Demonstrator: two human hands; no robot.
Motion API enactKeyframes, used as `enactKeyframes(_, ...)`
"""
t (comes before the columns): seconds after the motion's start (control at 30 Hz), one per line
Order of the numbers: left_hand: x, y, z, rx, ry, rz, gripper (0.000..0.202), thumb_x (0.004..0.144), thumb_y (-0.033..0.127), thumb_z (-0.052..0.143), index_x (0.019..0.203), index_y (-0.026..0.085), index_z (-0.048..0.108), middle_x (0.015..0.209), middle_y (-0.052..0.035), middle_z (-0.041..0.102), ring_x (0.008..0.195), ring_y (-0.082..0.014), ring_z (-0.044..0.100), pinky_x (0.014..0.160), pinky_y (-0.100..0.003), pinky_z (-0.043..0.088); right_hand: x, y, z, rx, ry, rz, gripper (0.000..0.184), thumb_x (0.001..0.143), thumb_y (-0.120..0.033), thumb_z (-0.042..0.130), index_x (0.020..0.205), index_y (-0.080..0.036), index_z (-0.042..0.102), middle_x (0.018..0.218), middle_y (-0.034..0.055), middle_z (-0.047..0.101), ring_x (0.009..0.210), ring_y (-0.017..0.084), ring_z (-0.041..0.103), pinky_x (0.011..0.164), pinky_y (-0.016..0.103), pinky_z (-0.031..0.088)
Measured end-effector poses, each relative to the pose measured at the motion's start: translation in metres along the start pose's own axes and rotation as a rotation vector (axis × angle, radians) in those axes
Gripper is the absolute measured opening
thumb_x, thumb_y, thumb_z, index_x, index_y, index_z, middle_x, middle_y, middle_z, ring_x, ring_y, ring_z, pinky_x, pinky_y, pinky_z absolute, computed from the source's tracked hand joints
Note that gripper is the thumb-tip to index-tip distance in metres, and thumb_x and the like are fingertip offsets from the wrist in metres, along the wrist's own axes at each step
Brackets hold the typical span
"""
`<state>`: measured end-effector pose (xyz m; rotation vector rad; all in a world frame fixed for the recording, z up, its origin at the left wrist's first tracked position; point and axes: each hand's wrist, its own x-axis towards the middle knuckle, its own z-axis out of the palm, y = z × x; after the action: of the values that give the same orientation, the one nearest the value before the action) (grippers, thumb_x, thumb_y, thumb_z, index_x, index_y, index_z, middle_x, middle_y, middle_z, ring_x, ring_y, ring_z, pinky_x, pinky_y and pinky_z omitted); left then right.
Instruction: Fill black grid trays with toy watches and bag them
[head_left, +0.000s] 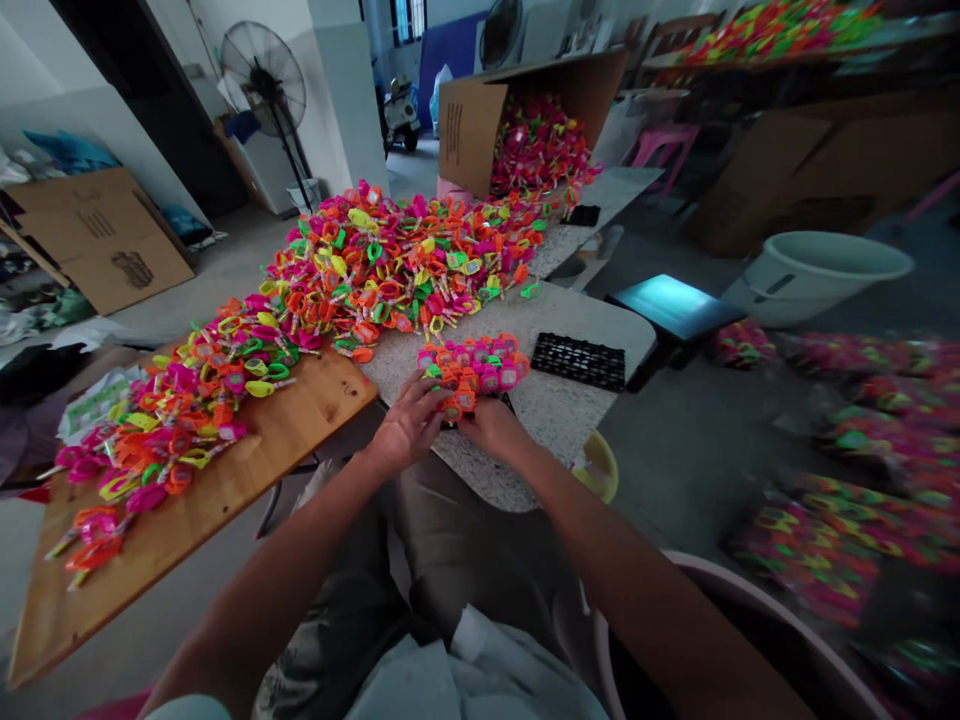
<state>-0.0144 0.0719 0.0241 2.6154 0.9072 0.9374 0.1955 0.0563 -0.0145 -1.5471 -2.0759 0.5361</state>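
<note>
A speckled table [585, 318] is filling the middle, and a wooden board [300, 410] is running along its left. Across both, a great heap [405, 260] of bright toy watches is sprawling, and on the far side a carton [469, 135] is lying tipped, with more watches filling its mouth. A black rack [577, 362] is lying flat on the table, to the right. Just left of it, near the table's near edge, a block [480, 368] of mostly orange and pink watches is sitting in close rows between the hands.

The left hand [409, 420] is resting at the block's near left side, its fingers bending narrowly over it; I cannot tell whether they are pinching one watch. The right hand [496, 430] is reaching to the near edge, its fingertips hiding beside an orange watch, so their grip is not showing.

The step in hand seems to be seating watches in rows; the next move is probably calling for light, exact pressing, keeping neighbours aligned.
</note>
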Motion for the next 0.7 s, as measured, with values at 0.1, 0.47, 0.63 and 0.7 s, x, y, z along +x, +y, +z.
enactKeyframes(0.1, 0.0005, 0.0003, -0.0028, -0.014, -0.014, -0.001, 0.031, 0.099, 0.020, 0.052, 0.130, 0.022, 0.059, 0.139, -0.0094, 0.057, 0.151, -0.0269, 0.032, 0.122, -0.055, 0.038, 0.0022, -0.0017, -0.0006, -0.035, -0.015, -0.031, 0.022, 0.091, -0.019, 0.057, 0.100, -0.017, 0.077, 0.098, 0.0096, 0.078, 0.091, 0.022, 0.071, 0.080, 0.027, 0.047)
enactKeyframes(0.47, 0.0002, 0.0012, -0.0004, -0.006, -0.003, -0.005, 0.035, 0.098, 0.018, 0.052, 0.133, 0.021, 0.055, 0.140, -0.0111, 0.057, 0.153, -0.0288, 0.029, 0.123, -0.057, 0.036, 0.0053, -0.0002, 0.0025, -0.049, -0.019, 0.017, 0.021, 0.090, -0.022, 0.059, 0.096, -0.017, 0.078, 0.095, 0.0090, 0.078, 0.088, 0.022, 0.071, 0.078, 0.026, 0.048)
enactKeyframes(0.63, -0.0007, -0.0022, 0.0032, 0.038, -0.004, 0.001, 0.041, 0.097, 0.019, 0.052, 0.138, 0.020, 0.052, 0.141, -0.0136, 0.055, 0.152, -0.0300, 0.031, 0.122, -0.058, 0.038, 0.0078, 0.0016, 0.0058, -0.044, -0.014, -0.006, 0.021, 0.087, -0.020, 0.059, 0.097, -0.017, 0.077, 0.096, 0.0081, 0.079, 0.089, 0.021, 0.071, 0.078, 0.026, 0.048)
enactKeyframes(0.7, -0.0019, 0.0014, 0.0042, 0.070, -0.032, -0.007, 0.045, 0.095, 0.021, 0.053, 0.140, 0.021, 0.051, 0.143, -0.0141, 0.054, 0.150, -0.0299, 0.034, 0.122, -0.059, 0.037, 0.0084, 0.0034, 0.0074, -0.061, -0.006, -0.007, 0.021, 0.085, -0.020, 0.059, 0.096, -0.018, 0.077, 0.095, 0.0090, 0.079, 0.089, 0.023, 0.071, 0.079, 0.027, 0.049)
